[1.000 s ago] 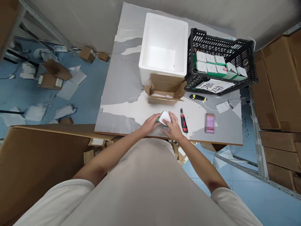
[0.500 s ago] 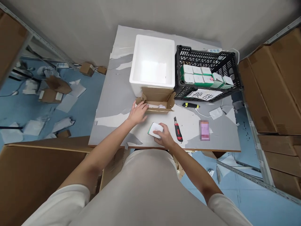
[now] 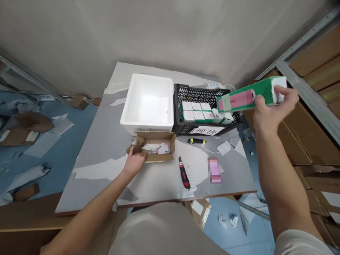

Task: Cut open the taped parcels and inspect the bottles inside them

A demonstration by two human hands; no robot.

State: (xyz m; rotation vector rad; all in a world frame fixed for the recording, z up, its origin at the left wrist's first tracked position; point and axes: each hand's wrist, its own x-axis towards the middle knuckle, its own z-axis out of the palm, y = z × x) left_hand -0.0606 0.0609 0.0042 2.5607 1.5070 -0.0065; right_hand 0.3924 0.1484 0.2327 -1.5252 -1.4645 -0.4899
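Swung from centre to upper right, the green box [image 3: 261, 88] slants lengthwise leftward from my right grip [image 3: 272, 111], which clasps its white end, toward the crate [image 3: 183, 129]; my left grip [image 3: 134, 163], farther away, touches the carton [image 3: 159, 158], hold unclear.

Plain grey wall [image 3: 119, 32] spans the back, rt behind the worktable [image 3: 156, 180]. Tabletop's grey cover [image 3: 98, 145] is torn in spots, white showing thru; brown front edge [image 3: 225, 194]. Blue floor [image 3: 63, 153] L & R, v. messy: paper sheets [image 3: 39, 148] + sm. brown ctn [image 3: 78, 101] over L. R side: slotted-metal shelving [image 3: 300, 43] stacked w/ lg cardboard boxes [image 3: 316, 58]. Light's soft, approx. even.
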